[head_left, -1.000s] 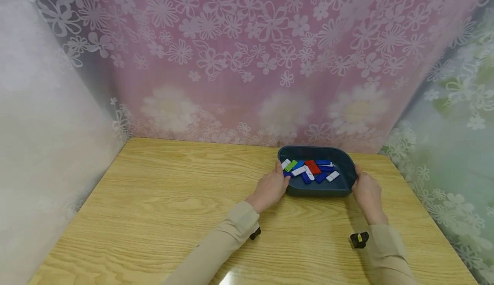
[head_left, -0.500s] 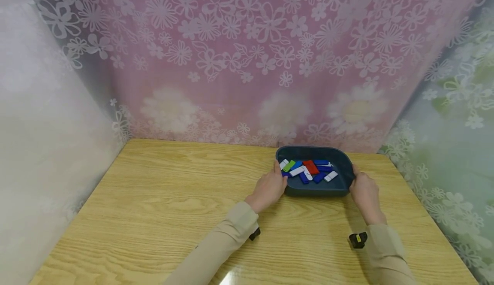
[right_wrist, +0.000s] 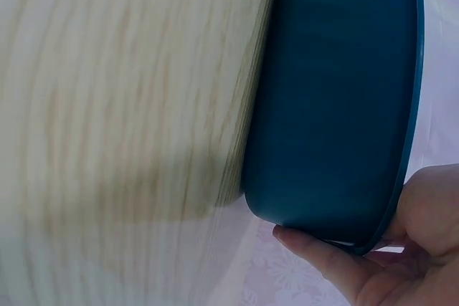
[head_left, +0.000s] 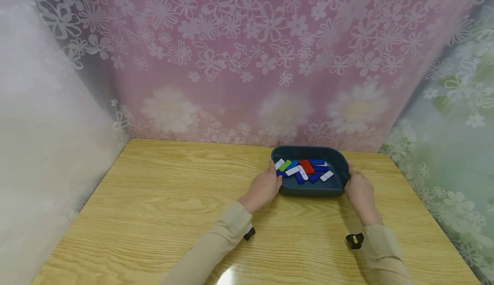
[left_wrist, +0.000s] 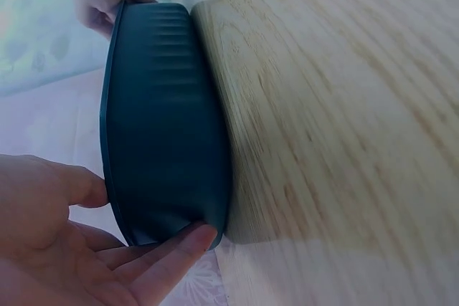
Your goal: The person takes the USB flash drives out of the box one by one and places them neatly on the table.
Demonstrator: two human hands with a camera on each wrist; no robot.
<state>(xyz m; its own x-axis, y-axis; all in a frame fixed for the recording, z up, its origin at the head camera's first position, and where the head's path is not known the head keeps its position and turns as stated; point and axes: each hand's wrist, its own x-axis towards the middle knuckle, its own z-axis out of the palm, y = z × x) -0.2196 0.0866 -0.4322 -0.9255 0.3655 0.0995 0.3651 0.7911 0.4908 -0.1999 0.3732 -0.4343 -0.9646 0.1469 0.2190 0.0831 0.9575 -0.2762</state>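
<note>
A dark teal plastic basin point(head_left: 311, 192) is at the back right of the table, upright. Inside lie several small flat oblong pieces that look like USB sticks, in white, blue, green and red point(head_left: 307, 167). My left hand point(head_left: 262, 189) grips the basin's left end, thumb at the rim and fingers along the outer wall. At the opposite end my right hand point(head_left: 360, 193) holds the basin likewise, as the right wrist view shows with its fingers point(right_wrist: 326, 259) against the outside. The basin's base is low over the tabletop; I cannot tell whether it touches.
The wooden table point(head_left: 162, 207) extends left and forward of the basin. A pink flowered curtain point(head_left: 231, 62) hangs right behind the table's back edge. Pale curtains flank it, one at left point(head_left: 50, 126) and one at right point(head_left: 459, 147).
The basin has slid a little to the left, with both hands keeping their grip on its ends. The pieces inside have moved along with it.
</note>
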